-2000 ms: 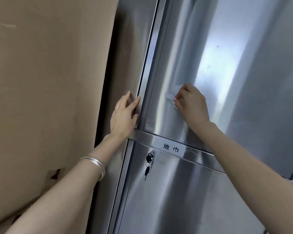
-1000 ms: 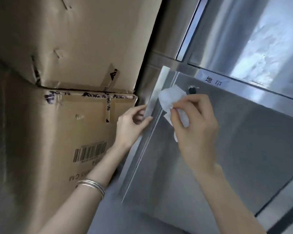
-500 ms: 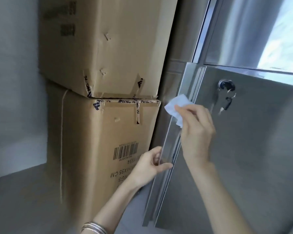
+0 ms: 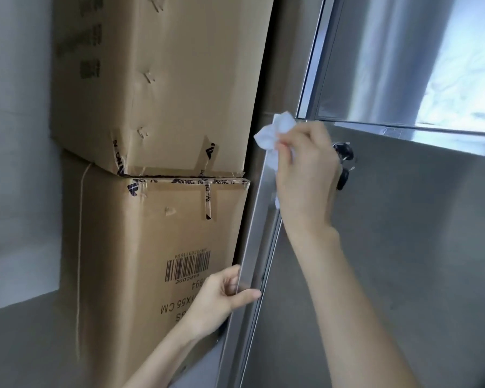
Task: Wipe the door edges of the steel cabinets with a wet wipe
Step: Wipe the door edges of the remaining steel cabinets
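White wet wipe (image 4: pixel 275 134) bunched in right hand (image 4: pixel 305 175), fingers curled round it, pressed on top of lower door edge (image 4: pixel 256 225). Left hand (image 4: pixel 220 294) pinches same edge lower down, door seemingly ajar. Step: wiping edge from top. Next, likely: drag wipe down toward left hand, pressure steady.

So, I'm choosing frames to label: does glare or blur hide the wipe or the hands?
Head view: no; glare whitens only the upper door; the wipe is bright yet outlined; the right hand pinching it is slightly soft; the left hand gripping the door edge is clear; the boxes lean, likely lens distortion.
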Tool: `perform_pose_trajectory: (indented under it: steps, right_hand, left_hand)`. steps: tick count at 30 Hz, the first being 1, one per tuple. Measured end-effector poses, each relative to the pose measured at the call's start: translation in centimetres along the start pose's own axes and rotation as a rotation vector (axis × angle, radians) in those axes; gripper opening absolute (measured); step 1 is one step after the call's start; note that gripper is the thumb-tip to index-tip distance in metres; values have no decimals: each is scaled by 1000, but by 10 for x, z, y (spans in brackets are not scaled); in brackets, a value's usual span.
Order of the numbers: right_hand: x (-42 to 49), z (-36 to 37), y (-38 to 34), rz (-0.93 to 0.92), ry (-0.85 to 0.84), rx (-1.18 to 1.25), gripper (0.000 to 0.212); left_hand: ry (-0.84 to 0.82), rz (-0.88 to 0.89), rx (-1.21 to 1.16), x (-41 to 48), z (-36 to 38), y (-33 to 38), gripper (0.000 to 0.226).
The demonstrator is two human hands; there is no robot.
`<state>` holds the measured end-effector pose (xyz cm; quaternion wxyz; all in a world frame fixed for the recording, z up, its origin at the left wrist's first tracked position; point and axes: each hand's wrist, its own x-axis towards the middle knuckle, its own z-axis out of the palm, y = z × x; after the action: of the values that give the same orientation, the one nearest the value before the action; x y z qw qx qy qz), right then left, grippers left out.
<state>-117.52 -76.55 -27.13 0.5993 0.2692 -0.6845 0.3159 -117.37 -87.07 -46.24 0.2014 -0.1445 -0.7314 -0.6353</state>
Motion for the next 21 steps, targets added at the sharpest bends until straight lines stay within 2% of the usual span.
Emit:
perform_pose_trajectory:
  steps: [2,4,7,11,14,17,21]
  right_hand:
    - [17,3,-2,37,64,21,6]
    - [-3,4,-2,57,94,77,6]
    - [-52,0,3,50,5,165,6]
    - [-21,4,13,43,-154,81,8]
    - [-13,10,12,71,-69,79,7]
    - [-56,11,11,92,-15,149,5]
    - [-87,10,20,60,-98,171,6]
  left_hand:
    - [14,10,-16,0,0,0,54]
    - [-7,9,-41,0,0,-2,49]
    - [9,17,-81,1,3,-9,50]
    - [74,6,-71,7,9,-9,49]
    - [29,-22,-83,6,9,-20,40]
    - [-79,-69,-64,-10,6,-35,36]
    - [-96,-127,2,-13,-3,-48,53]
